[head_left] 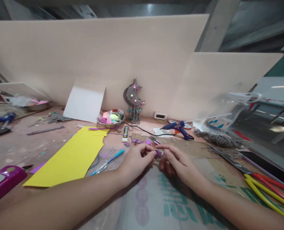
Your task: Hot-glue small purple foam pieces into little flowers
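Note:
My left hand (137, 159) and my right hand (177, 161) meet over a cardboard sheet (192, 150) in the middle of the table. Together their fingertips pinch a small purple piece (158, 154). Several more small purple pieces (142, 141) lie just beyond the fingers. A yellow paper sheet (72, 156) lies to the left of my left hand, with a blue pen (108, 161) beside it.
A blue glue gun (179, 127) with a black cord lies behind the hands. A metal bowl of coloured scraps (110, 118) and a moon-shaped craft (133, 97) stand by the board wall. Scissors with yellow and red handles (264, 185) lie right; a purple case (5, 180) lies left.

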`<action>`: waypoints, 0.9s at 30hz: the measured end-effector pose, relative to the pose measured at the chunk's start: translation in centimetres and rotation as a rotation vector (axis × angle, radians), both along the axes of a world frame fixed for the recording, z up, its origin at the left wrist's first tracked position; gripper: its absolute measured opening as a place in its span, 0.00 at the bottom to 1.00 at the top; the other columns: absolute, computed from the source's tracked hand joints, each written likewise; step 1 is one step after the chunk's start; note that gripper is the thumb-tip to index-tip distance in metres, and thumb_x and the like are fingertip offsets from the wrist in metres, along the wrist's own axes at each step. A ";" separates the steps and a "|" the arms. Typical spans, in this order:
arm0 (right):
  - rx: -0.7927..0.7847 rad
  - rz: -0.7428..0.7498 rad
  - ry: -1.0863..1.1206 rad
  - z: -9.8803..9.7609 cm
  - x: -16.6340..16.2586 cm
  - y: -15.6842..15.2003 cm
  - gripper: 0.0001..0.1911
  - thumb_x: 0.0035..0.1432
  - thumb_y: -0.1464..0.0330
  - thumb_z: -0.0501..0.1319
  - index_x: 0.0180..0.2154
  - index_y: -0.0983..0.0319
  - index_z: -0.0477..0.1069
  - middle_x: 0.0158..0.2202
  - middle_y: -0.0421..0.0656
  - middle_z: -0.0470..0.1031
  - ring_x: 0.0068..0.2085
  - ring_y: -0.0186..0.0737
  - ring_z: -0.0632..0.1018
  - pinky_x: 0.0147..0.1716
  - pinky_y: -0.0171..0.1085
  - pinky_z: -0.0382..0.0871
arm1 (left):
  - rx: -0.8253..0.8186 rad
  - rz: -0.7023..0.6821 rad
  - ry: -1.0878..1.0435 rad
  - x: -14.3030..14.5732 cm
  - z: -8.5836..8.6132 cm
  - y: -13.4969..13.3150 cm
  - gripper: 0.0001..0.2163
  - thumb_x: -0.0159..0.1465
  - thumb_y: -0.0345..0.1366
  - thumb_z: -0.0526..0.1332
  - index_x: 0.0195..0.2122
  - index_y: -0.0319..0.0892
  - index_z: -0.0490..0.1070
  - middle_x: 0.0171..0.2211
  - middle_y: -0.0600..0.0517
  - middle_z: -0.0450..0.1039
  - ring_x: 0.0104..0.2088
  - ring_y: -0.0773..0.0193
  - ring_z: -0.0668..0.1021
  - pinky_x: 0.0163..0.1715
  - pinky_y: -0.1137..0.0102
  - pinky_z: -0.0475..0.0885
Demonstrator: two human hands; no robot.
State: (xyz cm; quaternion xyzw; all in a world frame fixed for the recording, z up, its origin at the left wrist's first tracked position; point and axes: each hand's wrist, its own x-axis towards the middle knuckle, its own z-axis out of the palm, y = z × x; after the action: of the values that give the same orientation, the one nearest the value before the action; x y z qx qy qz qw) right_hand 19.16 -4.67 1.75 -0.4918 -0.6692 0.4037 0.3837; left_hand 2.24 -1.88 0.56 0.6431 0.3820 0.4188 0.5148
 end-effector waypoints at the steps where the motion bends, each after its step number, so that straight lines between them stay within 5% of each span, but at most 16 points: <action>1: -0.002 -0.012 0.002 0.1 0.0 0.0 0.21 0.62 0.56 0.49 0.49 0.63 0.63 0.20 0.37 0.69 0.18 0.30 0.67 0.17 0.29 0.60 | -0.007 -0.002 -0.002 0.0 0.0 0.0 0.09 0.59 0.39 0.57 0.34 0.39 0.71 0.28 0.52 0.72 0.28 0.67 0.73 0.29 0.74 0.67; 15: -0.052 0.046 -0.024 -0.3 -0.1 0.2 0.21 0.58 0.59 0.56 0.50 0.63 0.62 0.23 0.38 0.73 0.18 0.29 0.66 0.17 0.29 0.60 | 0.014 0.007 0.027 -0.1 0.1 0.1 0.09 0.58 0.38 0.58 0.34 0.38 0.71 0.28 0.52 0.72 0.28 0.67 0.73 0.29 0.74 0.66; 19: 0.009 -0.033 0.003 -0.1 0.1 0.3 0.19 0.60 0.55 0.51 0.44 0.62 0.66 0.21 0.37 0.69 0.18 0.30 0.66 0.17 0.30 0.59 | 0.032 0.008 0.011 -0.2 0.0 0.1 0.09 0.58 0.39 0.58 0.35 0.38 0.71 0.29 0.52 0.73 0.29 0.67 0.74 0.29 0.74 0.67; 27: 0.058 -0.133 -0.091 0.6 -0.2 0.3 0.14 0.55 0.59 0.57 0.34 0.64 0.70 0.22 0.38 0.68 0.20 0.29 0.65 0.18 0.29 0.59 | 0.015 0.007 -0.013 -0.3 0.0 0.0 0.10 0.58 0.41 0.59 0.33 0.39 0.70 0.27 0.52 0.72 0.26 0.69 0.73 0.28 0.74 0.68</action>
State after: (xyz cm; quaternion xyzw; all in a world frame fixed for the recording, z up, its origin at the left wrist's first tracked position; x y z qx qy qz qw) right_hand 18.95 -4.38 2.34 -0.5418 -0.6633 0.3350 0.3928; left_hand 1.98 -1.89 0.58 0.6429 0.3776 0.4277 0.5111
